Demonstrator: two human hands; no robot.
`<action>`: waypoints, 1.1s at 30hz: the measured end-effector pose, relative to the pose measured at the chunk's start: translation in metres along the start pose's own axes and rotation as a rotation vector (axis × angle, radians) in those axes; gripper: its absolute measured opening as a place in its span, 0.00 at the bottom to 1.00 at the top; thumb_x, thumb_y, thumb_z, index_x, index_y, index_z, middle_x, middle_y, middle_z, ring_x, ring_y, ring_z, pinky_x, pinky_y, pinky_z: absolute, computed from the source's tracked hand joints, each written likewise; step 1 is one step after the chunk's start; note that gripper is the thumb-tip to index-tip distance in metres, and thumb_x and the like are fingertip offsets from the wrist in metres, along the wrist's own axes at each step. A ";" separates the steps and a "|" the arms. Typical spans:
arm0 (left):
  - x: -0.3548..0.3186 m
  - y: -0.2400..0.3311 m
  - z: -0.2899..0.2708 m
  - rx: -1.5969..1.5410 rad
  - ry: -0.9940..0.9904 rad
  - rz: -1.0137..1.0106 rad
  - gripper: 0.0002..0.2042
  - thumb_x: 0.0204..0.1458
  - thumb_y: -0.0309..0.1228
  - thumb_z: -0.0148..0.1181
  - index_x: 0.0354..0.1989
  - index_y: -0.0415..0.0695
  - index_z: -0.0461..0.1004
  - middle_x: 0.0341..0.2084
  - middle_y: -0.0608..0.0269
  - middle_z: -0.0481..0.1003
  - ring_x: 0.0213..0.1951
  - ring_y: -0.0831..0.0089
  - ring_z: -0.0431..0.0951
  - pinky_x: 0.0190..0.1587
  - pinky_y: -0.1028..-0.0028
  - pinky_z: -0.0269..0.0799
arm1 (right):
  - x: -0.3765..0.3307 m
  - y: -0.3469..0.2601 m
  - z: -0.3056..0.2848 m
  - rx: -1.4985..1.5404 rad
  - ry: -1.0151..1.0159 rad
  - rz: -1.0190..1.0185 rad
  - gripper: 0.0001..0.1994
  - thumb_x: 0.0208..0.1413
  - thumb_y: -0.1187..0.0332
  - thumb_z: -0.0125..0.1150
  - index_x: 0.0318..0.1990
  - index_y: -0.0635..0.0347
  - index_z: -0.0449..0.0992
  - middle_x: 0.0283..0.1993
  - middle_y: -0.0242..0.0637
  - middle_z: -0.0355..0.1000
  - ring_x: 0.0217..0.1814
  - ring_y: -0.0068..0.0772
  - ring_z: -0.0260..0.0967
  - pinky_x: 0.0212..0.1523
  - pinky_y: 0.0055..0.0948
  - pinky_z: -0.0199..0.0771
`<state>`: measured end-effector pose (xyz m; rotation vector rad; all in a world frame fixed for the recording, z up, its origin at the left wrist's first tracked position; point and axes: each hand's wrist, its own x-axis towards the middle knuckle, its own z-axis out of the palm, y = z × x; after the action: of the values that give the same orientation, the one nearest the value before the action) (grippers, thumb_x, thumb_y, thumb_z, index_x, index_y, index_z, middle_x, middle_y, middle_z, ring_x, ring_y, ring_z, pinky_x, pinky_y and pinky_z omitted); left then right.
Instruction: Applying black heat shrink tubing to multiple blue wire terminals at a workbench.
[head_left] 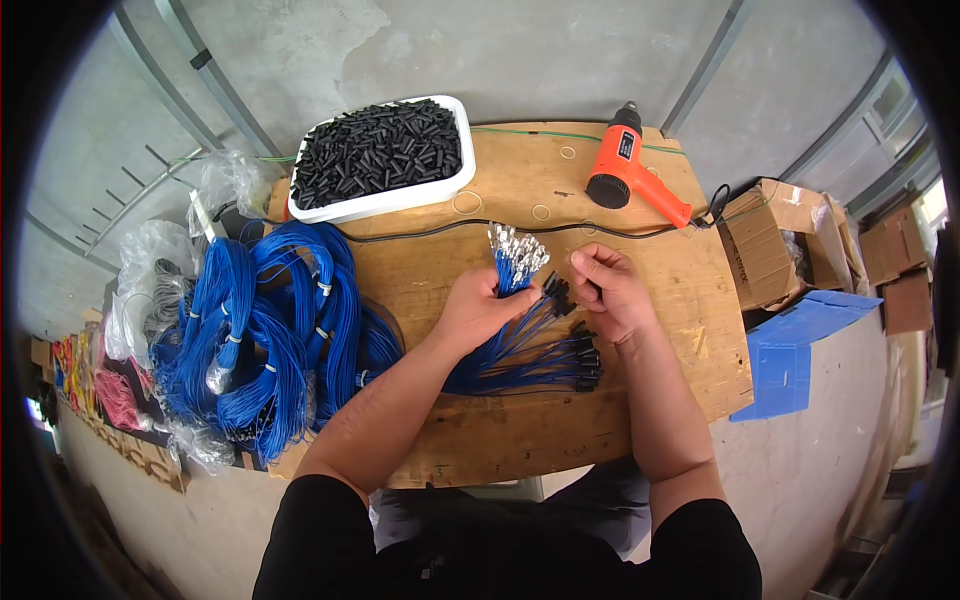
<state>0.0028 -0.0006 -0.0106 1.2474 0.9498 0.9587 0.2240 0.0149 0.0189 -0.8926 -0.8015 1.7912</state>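
My left hand [478, 308] is closed around a bundle of thin blue wires [516, 277]. Their bare silver terminals [517, 243] fan out above the thumb. To the right of it, my right hand [612, 292] is curled, thumb against forefinger; whatever may be in that pinch is too small to make out. Between and below the hands, more blue wires end in black sleeves [582, 362], spread on the wooden table [560, 435]. Short black tubes [380, 150] fill a white tub [390, 206] at the back left.
An orange heat gun [628, 165] lies at the back right, beside a black cable [440, 234] crossing the table. Large coils of blue wire [285, 330] cover the left side. Cardboard boxes [765, 240] and a blue sheet [785, 365] stand off the right edge.
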 end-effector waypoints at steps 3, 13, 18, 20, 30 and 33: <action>-0.002 0.003 0.004 0.110 0.027 0.080 0.09 0.55 0.29 0.65 0.41 0.37 0.79 0.26 0.68 0.77 0.26 0.84 0.74 0.29 0.80 0.69 | 0.000 -0.001 -0.004 -0.023 0.006 -0.034 0.06 0.58 0.71 0.66 0.39 0.61 0.77 0.27 0.26 0.70 0.20 0.11 0.54 0.19 0.15 0.49; -0.006 0.014 0.013 -0.003 -0.137 -0.004 0.08 0.57 0.27 0.63 0.41 0.36 0.78 0.22 0.70 0.74 0.24 0.84 0.72 0.26 0.81 0.67 | -0.002 0.013 0.012 -0.198 -0.071 -0.152 0.06 0.60 0.73 0.62 0.42 0.67 0.76 0.37 0.33 0.76 0.38 0.19 0.70 0.43 0.21 0.71; -0.006 0.014 0.012 -0.114 -0.099 -0.063 0.09 0.59 0.29 0.61 0.42 0.36 0.78 0.23 0.68 0.75 0.22 0.83 0.71 0.23 0.81 0.65 | -0.008 0.005 0.016 -0.298 -0.070 -0.121 0.04 0.59 0.73 0.64 0.37 0.63 0.76 0.34 0.29 0.74 0.34 0.17 0.68 0.36 0.18 0.67; -0.005 0.016 0.009 -0.185 -0.054 -0.097 0.10 0.61 0.32 0.60 0.41 0.36 0.78 0.25 0.64 0.77 0.23 0.80 0.73 0.24 0.80 0.67 | -0.005 0.009 0.014 -0.270 -0.062 -0.137 0.04 0.58 0.73 0.64 0.36 0.63 0.76 0.33 0.29 0.74 0.33 0.16 0.67 0.35 0.18 0.66; -0.002 0.009 0.009 -0.236 0.039 -0.071 0.07 0.56 0.27 0.64 0.39 0.36 0.77 0.28 0.62 0.78 0.27 0.77 0.77 0.29 0.77 0.73 | -0.006 0.008 0.016 -0.241 -0.021 -0.089 0.05 0.56 0.74 0.67 0.34 0.66 0.78 0.31 0.32 0.77 0.31 0.19 0.71 0.35 0.23 0.73; -0.001 0.008 0.009 -0.216 0.046 -0.083 0.08 0.55 0.26 0.65 0.40 0.36 0.76 0.26 0.62 0.77 0.26 0.75 0.76 0.28 0.76 0.72 | -0.007 0.003 0.015 -0.315 -0.052 -0.059 0.06 0.57 0.71 0.66 0.35 0.66 0.78 0.29 0.30 0.75 0.27 0.19 0.68 0.31 0.21 0.71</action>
<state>0.0108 -0.0035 -0.0016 1.0010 0.9009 0.9996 0.2117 0.0048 0.0257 -1.0156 -1.1544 1.6682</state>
